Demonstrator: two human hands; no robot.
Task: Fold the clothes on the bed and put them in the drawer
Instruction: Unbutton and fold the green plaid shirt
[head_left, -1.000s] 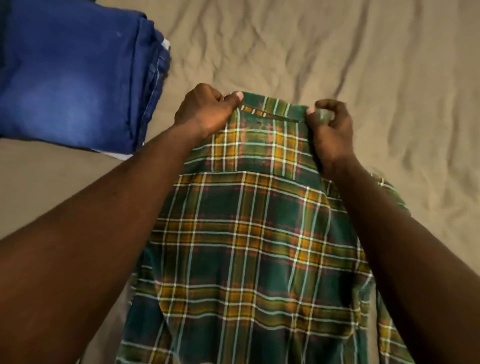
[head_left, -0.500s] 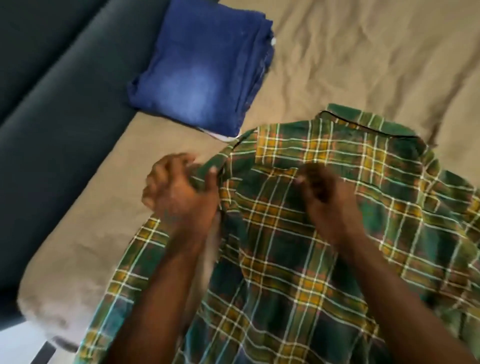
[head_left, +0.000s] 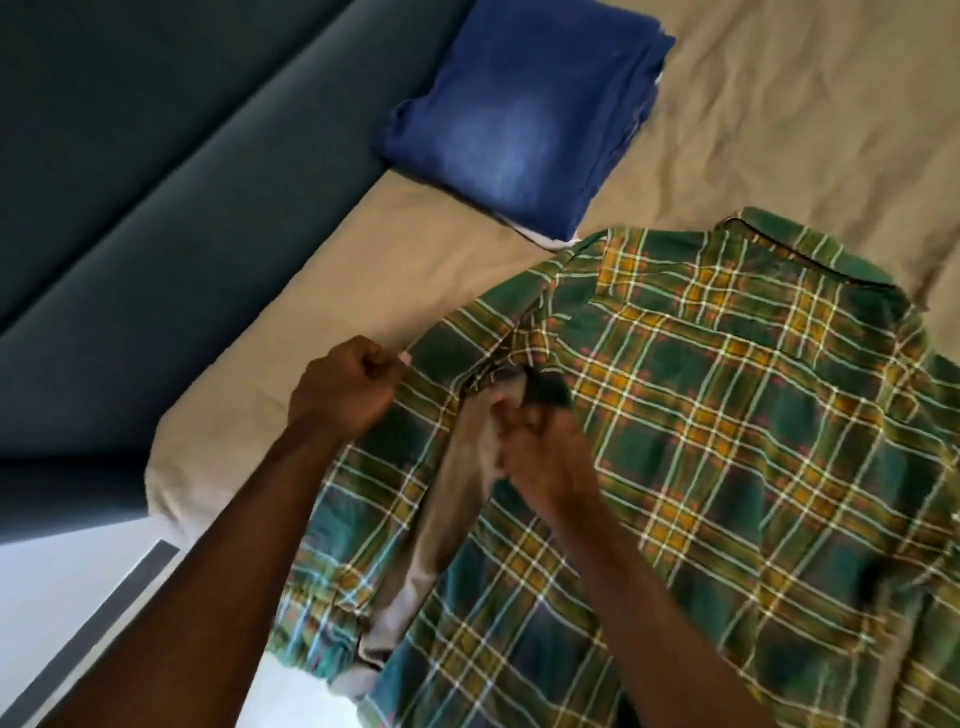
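A green and yellow plaid shirt (head_left: 727, 415) lies back up on the tan bed sheet (head_left: 363, 291), collar toward the far right. Its left sleeve runs down toward the bed's near corner. My left hand (head_left: 345, 387) pinches the outer edge of that sleeve near the shoulder. My right hand (head_left: 540, 452) grips the shirt's side edge by the armpit, fingers curled into the cloth; it is blurred. A folded pair of blue jeans (head_left: 519, 119) sits on the sheet beyond the shirt.
A dark teal padded bed frame (head_left: 156, 182) runs along the left of the mattress. Pale floor (head_left: 62, 597) with a grey strip shows at the lower left. Wrinkled bare sheet (head_left: 805, 104) stretches to the upper right.
Both hands left the collar and came down to the shirt's left side. The left hand now holds the sleeve edge farther out, and the sleeve has spread away from the body.
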